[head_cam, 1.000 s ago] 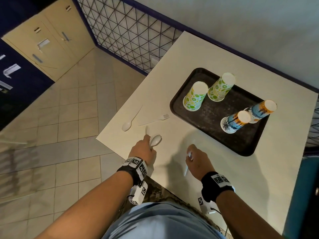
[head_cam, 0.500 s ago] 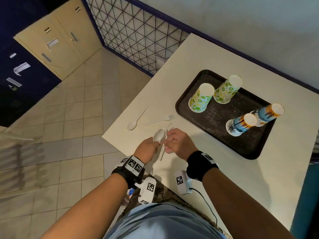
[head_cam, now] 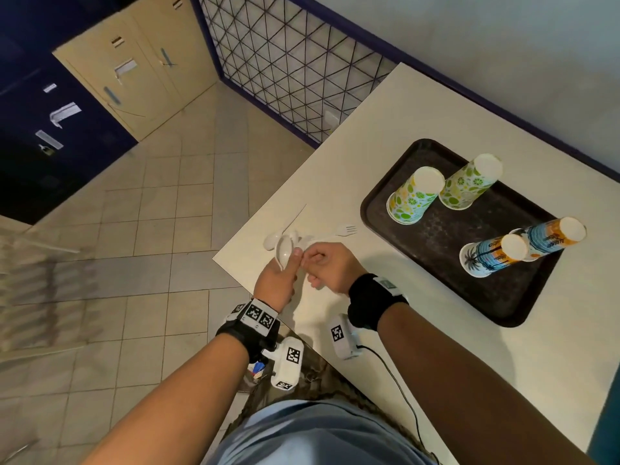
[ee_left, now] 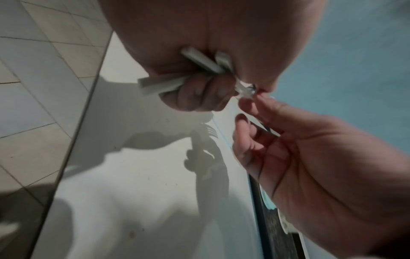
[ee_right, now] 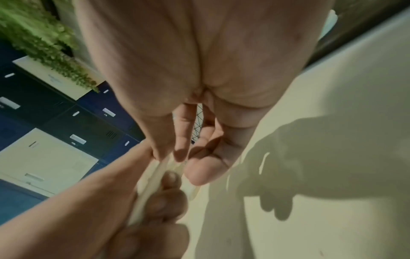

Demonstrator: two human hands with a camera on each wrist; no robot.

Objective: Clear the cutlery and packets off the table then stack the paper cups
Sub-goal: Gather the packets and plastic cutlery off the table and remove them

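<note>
The left hand [head_cam: 280, 280] is gripping a bunch of white plastic cutlery [ee_left: 199, 70] above the bench [head_cam: 385, 129] near its front left corner, fingers curled round the handles with a spoon bowl [head_cam: 284, 251] sticking up past the thumb. The right hand [head_cam: 330, 268] is meeting it, thumb and fingertips [ee_left: 248, 105] pinching the same bunch. A plastic fork [head_cam: 339, 232] and another spoon [head_cam: 272, 239] are lying on the bench just beyond the hands, while four paper cups [head_cam: 414, 198] are standing upside down on the dark tray [head_cam: 436, 273] to the right.
</note>
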